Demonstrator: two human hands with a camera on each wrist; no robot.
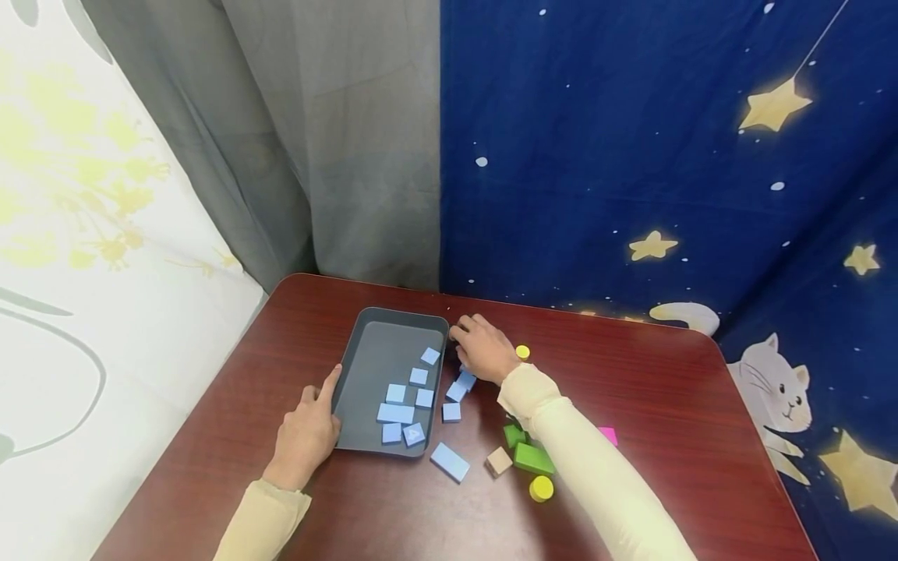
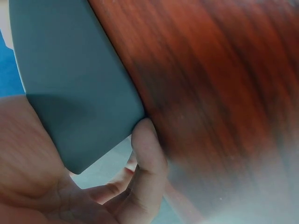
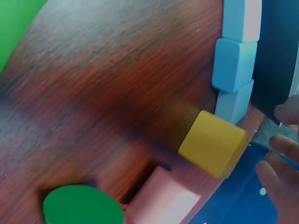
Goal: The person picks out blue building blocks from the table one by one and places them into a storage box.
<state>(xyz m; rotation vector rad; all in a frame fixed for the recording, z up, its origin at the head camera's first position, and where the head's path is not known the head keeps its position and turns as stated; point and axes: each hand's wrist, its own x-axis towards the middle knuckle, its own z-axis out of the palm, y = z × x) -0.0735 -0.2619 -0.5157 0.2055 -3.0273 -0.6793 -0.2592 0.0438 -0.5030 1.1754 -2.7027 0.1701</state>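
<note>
Apparently, blue blocks (image 1: 396,414) are being gathered: left grip (image 1: 306,428) holds the gray tray (image 1: 372,366) toward the desk's (image 1: 631,374) far-left corner; right grip (image 1: 486,348), contents unclear, is beside its rim. Next likely: pinching another block (image 1: 452,412) alongside.

In the head view, the right grip (image 1: 484,348) hides most of a blue block (image 1: 463,368), while the sleeve (image 1: 596,460) partly covers a pink piece (image 1: 609,435). The right wrist view's edge crops a green piece (image 3: 16,25).
</note>
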